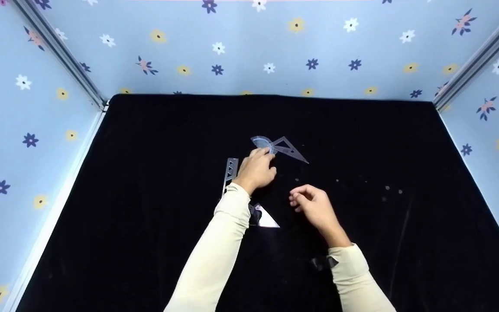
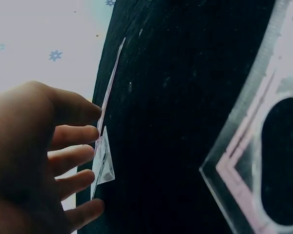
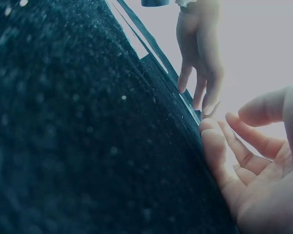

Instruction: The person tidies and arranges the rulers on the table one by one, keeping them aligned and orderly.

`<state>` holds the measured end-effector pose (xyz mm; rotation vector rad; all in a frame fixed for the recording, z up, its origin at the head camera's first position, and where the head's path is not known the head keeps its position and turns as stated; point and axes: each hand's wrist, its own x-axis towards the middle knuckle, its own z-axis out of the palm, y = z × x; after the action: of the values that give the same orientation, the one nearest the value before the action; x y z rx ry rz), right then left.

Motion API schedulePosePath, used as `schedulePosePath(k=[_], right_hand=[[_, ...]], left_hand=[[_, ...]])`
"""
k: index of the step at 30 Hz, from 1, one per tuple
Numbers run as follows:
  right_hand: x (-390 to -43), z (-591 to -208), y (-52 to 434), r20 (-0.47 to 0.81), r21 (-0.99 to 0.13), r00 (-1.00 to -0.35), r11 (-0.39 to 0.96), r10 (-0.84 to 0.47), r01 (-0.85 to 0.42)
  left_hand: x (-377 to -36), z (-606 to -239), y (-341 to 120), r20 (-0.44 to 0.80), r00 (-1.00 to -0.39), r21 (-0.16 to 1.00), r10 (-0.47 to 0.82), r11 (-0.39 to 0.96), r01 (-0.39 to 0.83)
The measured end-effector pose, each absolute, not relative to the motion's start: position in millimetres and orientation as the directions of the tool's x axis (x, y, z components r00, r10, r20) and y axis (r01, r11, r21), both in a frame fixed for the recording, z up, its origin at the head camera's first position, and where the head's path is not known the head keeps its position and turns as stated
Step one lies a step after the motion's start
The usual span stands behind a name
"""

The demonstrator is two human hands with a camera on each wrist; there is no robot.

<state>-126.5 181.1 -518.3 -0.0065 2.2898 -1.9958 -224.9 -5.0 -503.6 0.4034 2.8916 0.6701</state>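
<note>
Several clear plastic drawing tools lie on a black cloth [image 1: 154,173]. My left hand [image 1: 261,157] reaches forward and its extended fingertips touch a clear protractor [image 1: 260,141] that overlaps a slim set square [image 1: 292,150]. In the left wrist view the fingers [image 2: 80,158] are spread against the thin clear edge of the protractor [image 2: 103,163]. My right hand [image 1: 302,200] hovers just to the right, fingers loosely curled, holding nothing; the right wrist view shows its empty palm [image 3: 254,161] and the left hand [image 3: 200,58] beyond.
A clear straight ruler [image 1: 230,171] lies left of the left wrist. A second clear set square [image 1: 266,217] lies partly under the left forearm and looms large in the left wrist view [image 2: 249,161]. Blue flowered walls [image 1: 249,47] enclose the cloth on three sides.
</note>
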Motion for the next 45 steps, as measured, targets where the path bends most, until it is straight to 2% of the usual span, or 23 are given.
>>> schedulePosePath(k=[5,11,17,27,33,39,45], right_hand=[[-121,-503,178,-0.065,-0.988,-0.994,0.147,-0.091,0.051],[-129,-528,183,-0.091,-0.992,-0.993,0.095,-0.072,0.084],[-132,-534,186,-0.088,-0.993,-0.993,0.084,-0.076,0.082],[-122,-502,182,-0.086,-0.992,-0.992,0.099,-0.093,0.077],[-122,-502,183,-0.089,-0.993,-0.993,0.084,-0.074,0.083],[-133,-529,191,-0.104,-0.994,-0.994,0.047,-0.047,0.101],[-140,-526,194,-0.150,-0.986,-0.979,0.088,-0.141,0.138]], left_hand=[[-225,-504,-3,-0.113,-0.953,0.443,0.281,0.873,0.205],[-226,-506,-2,-0.089,-0.973,0.461,0.212,0.875,0.149],[-229,-507,-2,-0.087,-0.984,0.500,0.158,0.861,0.094],[-238,-507,-3,-0.127,-0.988,0.544,0.087,0.839,0.003],[-242,-505,0,-0.150,-0.987,0.520,0.059,0.854,-0.027],[-245,-505,5,-0.159,-0.986,0.499,0.052,0.866,-0.035],[-246,-508,6,-0.175,-0.984,0.481,0.033,0.875,-0.057]])
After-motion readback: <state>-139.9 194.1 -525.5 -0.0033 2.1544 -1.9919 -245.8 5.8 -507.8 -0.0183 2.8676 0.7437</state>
